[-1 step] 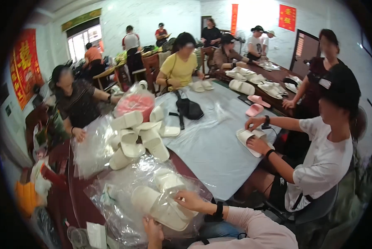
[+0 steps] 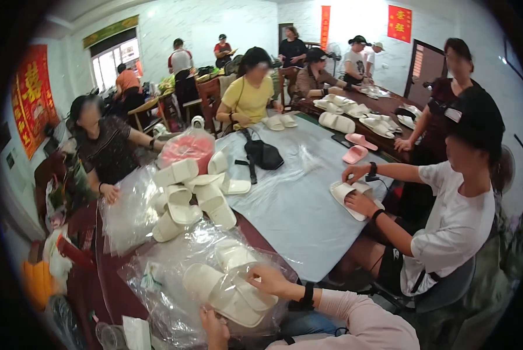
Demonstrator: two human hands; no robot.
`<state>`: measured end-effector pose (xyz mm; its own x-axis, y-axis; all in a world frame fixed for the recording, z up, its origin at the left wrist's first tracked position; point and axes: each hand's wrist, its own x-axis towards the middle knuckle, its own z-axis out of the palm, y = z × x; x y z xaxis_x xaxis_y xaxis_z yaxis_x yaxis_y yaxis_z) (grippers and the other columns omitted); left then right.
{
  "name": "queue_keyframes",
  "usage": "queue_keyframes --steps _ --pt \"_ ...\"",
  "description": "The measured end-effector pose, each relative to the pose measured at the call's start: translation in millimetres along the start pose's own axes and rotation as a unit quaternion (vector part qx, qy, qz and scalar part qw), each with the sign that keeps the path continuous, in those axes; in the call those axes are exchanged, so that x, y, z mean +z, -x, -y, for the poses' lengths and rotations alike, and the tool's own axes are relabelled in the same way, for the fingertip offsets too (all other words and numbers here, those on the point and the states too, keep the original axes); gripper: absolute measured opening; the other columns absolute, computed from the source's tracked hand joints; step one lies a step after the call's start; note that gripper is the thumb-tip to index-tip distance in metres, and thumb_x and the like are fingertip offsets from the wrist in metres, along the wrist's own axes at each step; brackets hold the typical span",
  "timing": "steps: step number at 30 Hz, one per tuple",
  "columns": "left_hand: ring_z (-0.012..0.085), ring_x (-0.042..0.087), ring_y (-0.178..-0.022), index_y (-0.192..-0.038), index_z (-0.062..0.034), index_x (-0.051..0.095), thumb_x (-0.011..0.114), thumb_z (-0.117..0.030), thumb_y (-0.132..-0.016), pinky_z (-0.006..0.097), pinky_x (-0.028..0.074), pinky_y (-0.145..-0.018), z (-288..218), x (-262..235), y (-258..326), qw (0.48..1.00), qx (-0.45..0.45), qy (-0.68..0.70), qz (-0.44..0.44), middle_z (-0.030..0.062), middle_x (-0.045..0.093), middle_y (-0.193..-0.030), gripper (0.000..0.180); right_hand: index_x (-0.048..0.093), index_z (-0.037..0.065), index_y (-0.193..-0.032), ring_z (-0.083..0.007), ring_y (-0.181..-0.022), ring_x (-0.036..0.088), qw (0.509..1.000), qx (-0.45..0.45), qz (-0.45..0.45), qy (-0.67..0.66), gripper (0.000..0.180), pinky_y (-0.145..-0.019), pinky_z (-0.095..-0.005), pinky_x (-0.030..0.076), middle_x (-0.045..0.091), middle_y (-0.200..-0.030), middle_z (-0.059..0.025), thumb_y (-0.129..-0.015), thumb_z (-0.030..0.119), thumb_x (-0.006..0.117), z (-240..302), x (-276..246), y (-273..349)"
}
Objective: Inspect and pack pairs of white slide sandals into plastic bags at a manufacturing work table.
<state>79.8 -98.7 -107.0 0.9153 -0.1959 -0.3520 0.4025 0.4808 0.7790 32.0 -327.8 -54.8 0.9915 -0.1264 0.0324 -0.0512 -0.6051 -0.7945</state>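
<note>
Head view: hands (image 2: pixel 271 281) on bagged slippers (image 2: pixel 229 294)

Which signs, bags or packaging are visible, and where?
Red banner: left wall, tall, gold characters.
Red hangings: far wall, two.
Clear plastic bag: near table edge, around cream slippers; right hand on them, left hand below.
Pink bag: table middle.

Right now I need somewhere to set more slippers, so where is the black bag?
In the head view the black bag lies mid-table on the grey sheet, just right of the slipper pile, in front of the person in yellow.
</note>
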Motion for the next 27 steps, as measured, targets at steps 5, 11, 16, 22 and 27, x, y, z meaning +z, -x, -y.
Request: queue_keyframes --steps 5,11,16,22,27 --pt "0.0197 0.058 -0.097 -0.119 0.0039 0.050 0.045 -0.016 -0.096 0.031 0.047 -0.080 -17.3 -2.8 10.6 0.859 0.263 -0.382 0.219 0.0155 0.060 -0.109 0.031 0.050 0.001 -0.107 -0.0339 -0.090 0.053 0.958 -0.008 -0.263 0.112 0.044 -0.077 -0.0424 0.043 0.054 -0.096 -0.0170 -0.076 0.027 0.067 -13.8 -8.5 0.2" --pt "0.0217 0.060 -0.092 -0.111 0.0071 0.053 0.046 -0.017 -0.095 0.032 0.049 -0.075 -24.8 4.4 12.4 0.965 -0.009 -0.214 0.149 0.0166 0.060 -0.107 0.030 0.054 0.002 -0.103 -0.0320 -0.092 0.054 0.943 0.044 -0.234 0.233 0.039 -0.073 -0.0422 0.045 0.055 -0.096 -0.0160 -0.075 0.025 0.067 -30.1 -24.2 -2.4" --pt "0.0223 0.061 -0.096 -0.114 0.0041 0.053 0.048 -0.019 -0.094 0.033 0.051 -0.079 -57.5 53.2 35.4 0.983 -0.035 -0.138 0.115 0.0161 0.060 -0.107 0.031 0.061 0.001 -0.084 -0.0319 -0.084 0.058 0.966 0.008 -0.098 0.240 0.024 -0.065 -0.0436 0.046 0.059 -0.086 -0.0125 -0.080 0.024 0.063 -62.3 -32.4 2.0" --pt "0.0243 0.063 -0.086 -0.112 0.0013 0.056 0.052 -0.025 -0.091 0.035 0.051 -0.071 -87.8 9.0 3.5 0.907 0.247 -0.329 0.094 0.0151 0.062 -0.099 0.034 0.060 0.001 -0.073 -0.0289 -0.063 0.057 0.993 -0.026 -0.086 -0.075 0.031 -0.062 -0.0386 0.047 0.059 -0.069 -0.0154 -0.085 0.029 0.058 4.7 -87.5 -7.9" --pt "0.0231 0.057 -0.064 -0.101 -0.0029 0.057 0.052 -0.026 -0.089 0.034 0.044 -0.056 -171.2 3.2 -7.5 0.713 0.244 -0.635 0.169 0.0078 0.057 -0.068 0.026 0.056 -0.001 -0.063 -0.0144 -0.043 0.051 0.973 0.002 0.046 -0.224 0.036 -0.042 -0.0288 0.040 0.054 -0.053 -0.0060 -0.088 0.025 0.055 75.2 -125.5 -5.5"
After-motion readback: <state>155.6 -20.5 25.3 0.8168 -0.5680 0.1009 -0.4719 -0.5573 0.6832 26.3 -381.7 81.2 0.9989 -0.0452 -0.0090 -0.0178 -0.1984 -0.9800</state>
